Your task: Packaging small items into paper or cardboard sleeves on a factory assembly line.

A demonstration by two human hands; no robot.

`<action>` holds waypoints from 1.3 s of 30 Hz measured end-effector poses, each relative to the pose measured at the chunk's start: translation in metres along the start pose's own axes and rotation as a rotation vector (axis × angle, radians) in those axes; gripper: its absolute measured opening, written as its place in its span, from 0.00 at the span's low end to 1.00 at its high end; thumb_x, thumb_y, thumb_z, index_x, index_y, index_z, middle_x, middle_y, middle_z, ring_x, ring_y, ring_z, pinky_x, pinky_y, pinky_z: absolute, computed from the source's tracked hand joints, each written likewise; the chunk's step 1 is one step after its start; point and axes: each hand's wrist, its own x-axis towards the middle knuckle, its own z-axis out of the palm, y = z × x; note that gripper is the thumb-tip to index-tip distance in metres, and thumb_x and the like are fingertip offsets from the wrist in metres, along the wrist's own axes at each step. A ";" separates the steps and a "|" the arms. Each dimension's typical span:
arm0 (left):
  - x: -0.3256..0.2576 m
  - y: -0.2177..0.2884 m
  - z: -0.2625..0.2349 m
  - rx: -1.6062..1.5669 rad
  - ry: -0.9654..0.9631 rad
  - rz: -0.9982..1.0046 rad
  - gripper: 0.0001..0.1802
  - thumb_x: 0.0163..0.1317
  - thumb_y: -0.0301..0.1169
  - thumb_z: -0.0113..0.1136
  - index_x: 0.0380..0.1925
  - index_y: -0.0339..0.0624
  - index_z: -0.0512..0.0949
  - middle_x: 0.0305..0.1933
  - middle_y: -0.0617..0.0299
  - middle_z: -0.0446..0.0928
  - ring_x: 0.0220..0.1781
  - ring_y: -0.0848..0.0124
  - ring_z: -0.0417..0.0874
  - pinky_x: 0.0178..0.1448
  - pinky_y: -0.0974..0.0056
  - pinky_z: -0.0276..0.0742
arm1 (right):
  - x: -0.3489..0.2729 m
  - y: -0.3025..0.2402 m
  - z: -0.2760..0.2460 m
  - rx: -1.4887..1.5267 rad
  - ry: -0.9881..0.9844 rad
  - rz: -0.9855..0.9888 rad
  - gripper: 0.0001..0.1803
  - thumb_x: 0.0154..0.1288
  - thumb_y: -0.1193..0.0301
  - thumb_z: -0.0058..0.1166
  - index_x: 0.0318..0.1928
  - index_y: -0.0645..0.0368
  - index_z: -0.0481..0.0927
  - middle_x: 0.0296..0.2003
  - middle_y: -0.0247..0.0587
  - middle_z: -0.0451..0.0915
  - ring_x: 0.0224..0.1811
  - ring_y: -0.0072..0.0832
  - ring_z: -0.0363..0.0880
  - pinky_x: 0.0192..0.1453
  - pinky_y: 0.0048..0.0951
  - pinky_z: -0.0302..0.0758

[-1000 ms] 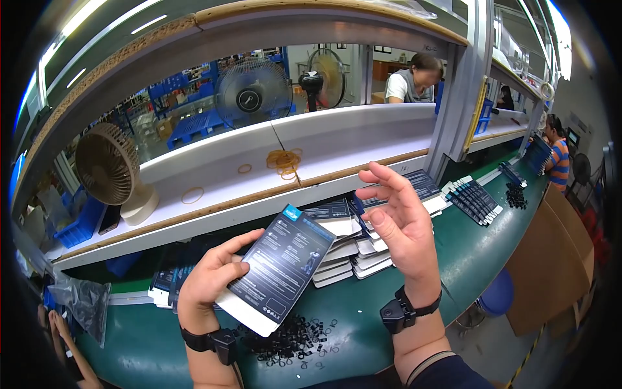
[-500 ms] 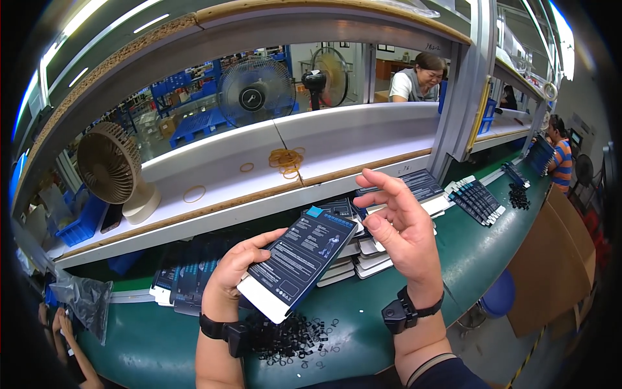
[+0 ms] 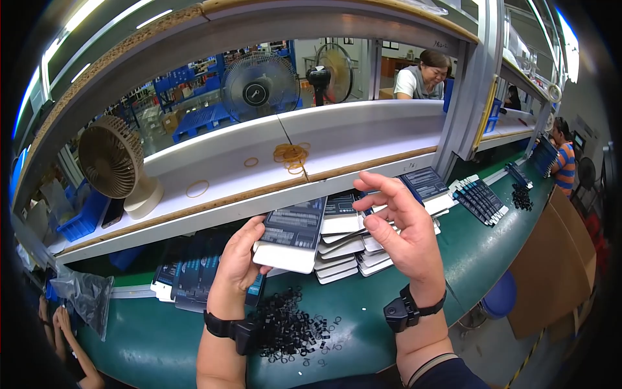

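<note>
left hand (image 3: 238,267): fingers wrapped round the near-left edge of a flat retail box (image 3: 291,235), dark printed face up, held above the green bench (image 3: 453,272).
right hand (image 3: 396,228): spread, palm toward the box, holding nothing.
risk: one-handed grip (edge only) could let the box tip onto the box stacks (image 3: 353,249).
risk, near: loose black rings (image 3: 288,329) may scatter if brushed.
hidden: box underside; print too small to tell.
</note>
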 end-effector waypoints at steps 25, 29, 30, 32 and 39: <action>0.016 -0.052 0.035 0.735 -0.192 0.365 0.37 0.67 0.34 0.54 0.73 0.41 0.50 0.75 0.50 0.55 0.76 0.60 0.56 0.73 0.56 0.55 | -0.001 0.003 -0.023 0.112 0.248 -0.050 0.15 0.68 0.76 0.51 0.55 0.65 0.76 0.44 0.41 0.80 0.39 0.19 0.79 0.41 0.18 0.75; 0.009 -0.051 0.030 0.914 -0.131 0.404 0.37 0.66 0.31 0.55 0.72 0.42 0.52 0.73 0.52 0.58 0.74 0.60 0.59 0.72 0.55 0.57 | 0.001 0.002 -0.009 0.091 0.239 -0.015 0.14 0.67 0.81 0.48 0.52 0.66 0.78 0.39 0.40 0.80 0.36 0.18 0.78 0.43 0.17 0.75; 0.008 -0.051 0.027 0.939 -0.084 0.448 0.36 0.64 0.30 0.56 0.71 0.41 0.55 0.71 0.52 0.61 0.72 0.60 0.62 0.71 0.56 0.59 | 0.000 0.004 -0.008 0.077 0.225 -0.021 0.14 0.67 0.82 0.47 0.51 0.66 0.78 0.39 0.40 0.80 0.36 0.18 0.78 0.42 0.17 0.74; 0.010 -0.049 0.027 1.038 -0.013 0.570 0.33 0.62 0.28 0.58 0.67 0.40 0.61 0.67 0.50 0.65 0.68 0.57 0.67 0.70 0.57 0.62 | -0.002 0.008 -0.014 -0.012 0.229 -0.073 0.14 0.66 0.83 0.45 0.50 0.68 0.78 0.38 0.41 0.80 0.35 0.19 0.77 0.41 0.19 0.74; -0.005 -0.018 0.010 1.410 0.156 0.396 0.31 0.59 0.31 0.61 0.62 0.37 0.66 0.62 0.44 0.68 0.62 0.50 0.68 0.64 0.53 0.66 | -0.012 0.039 -0.040 -0.115 0.186 -0.046 0.17 0.74 0.75 0.37 0.56 0.68 0.74 0.40 0.38 0.75 0.34 0.16 0.64 0.45 0.17 0.64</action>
